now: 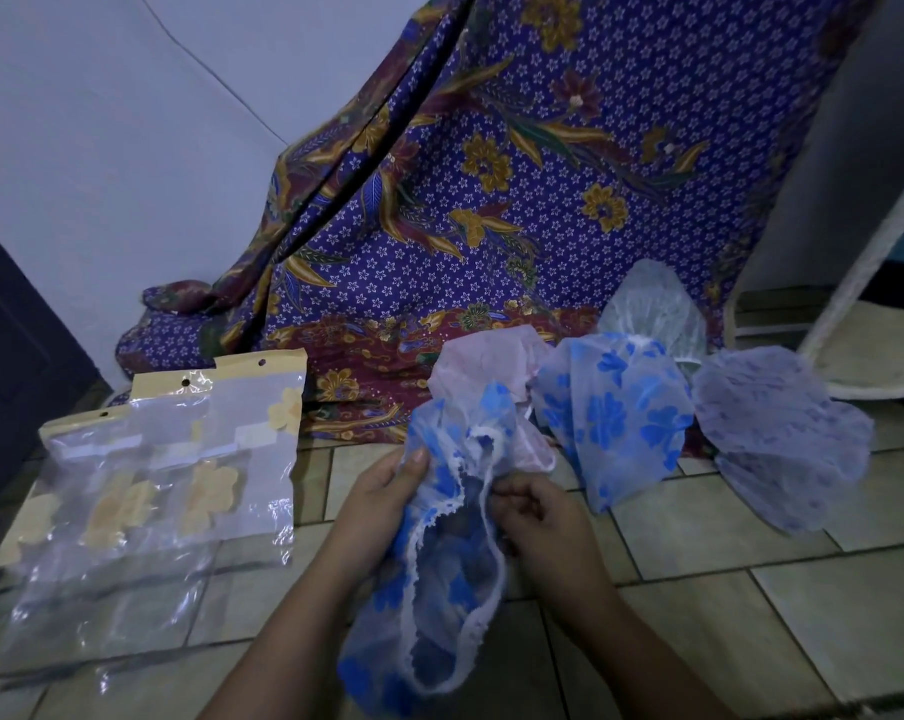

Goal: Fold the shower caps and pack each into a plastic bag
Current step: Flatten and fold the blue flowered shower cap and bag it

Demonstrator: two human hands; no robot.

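Note:
A white shower cap with blue flowers (pixel 439 574) hangs open between my hands, its frilled elastic rim facing me. My left hand (pixel 382 496) grips its left edge near the top. My right hand (pixel 538 517) pinches the rim on the right side. Behind it on the tiled floor lie a pink cap (pixel 486 371), another blue-flowered cap (pixel 616 413), a pale purple cap (pixel 782 444) and a clear whitish cap (pixel 652 309). Several clear plastic bags with tan headers and flower prints (pixel 179 470) lie overlapped to the left.
A purple batik cloth (pixel 517 200) drapes down at the back and spreads onto the floor (pixel 751 589). A white frame with a mat (pixel 855 356) stands at the right. A dark door (pixel 8 356) is at the far left.

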